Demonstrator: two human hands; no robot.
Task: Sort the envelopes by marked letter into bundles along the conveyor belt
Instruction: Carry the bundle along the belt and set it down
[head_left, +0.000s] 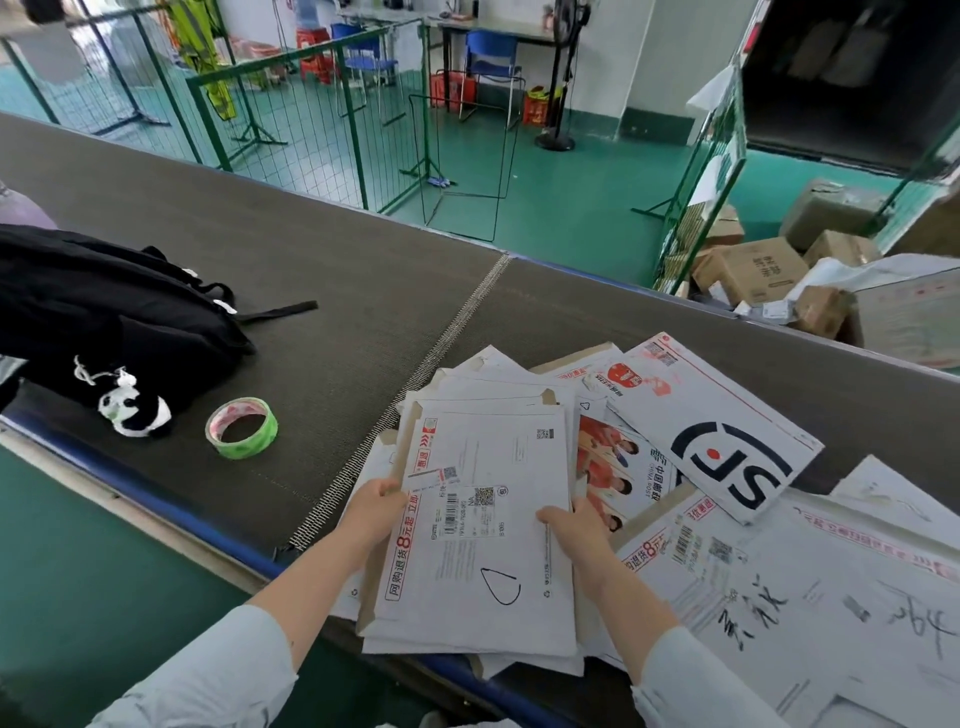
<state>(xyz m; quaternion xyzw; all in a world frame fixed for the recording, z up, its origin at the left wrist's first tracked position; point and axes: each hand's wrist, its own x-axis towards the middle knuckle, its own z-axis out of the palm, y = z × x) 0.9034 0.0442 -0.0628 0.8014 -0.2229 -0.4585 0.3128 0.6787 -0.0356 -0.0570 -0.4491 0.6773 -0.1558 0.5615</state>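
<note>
A stack of white envelopes (483, 525) lies at the near edge of the dark conveyor belt (322, 270). The top envelope bears a hand-drawn letter D near its lower end. My left hand (375, 506) grips the stack's left edge, thumb on top. My right hand (574, 527) grips its right edge. More envelopes spread to the right: one with a big SF logo (727, 462), a China Post one with a printed photo of people (621, 475), and large white ones with handwriting (810, 613).
A green tape roll (242, 427) lies left of the stack. A black backpack (104, 317) with a panda charm (136, 408) sits at the belt's left. Beyond the belt are green wire fences (311, 119) and cardboard boxes (753, 270) at the right.
</note>
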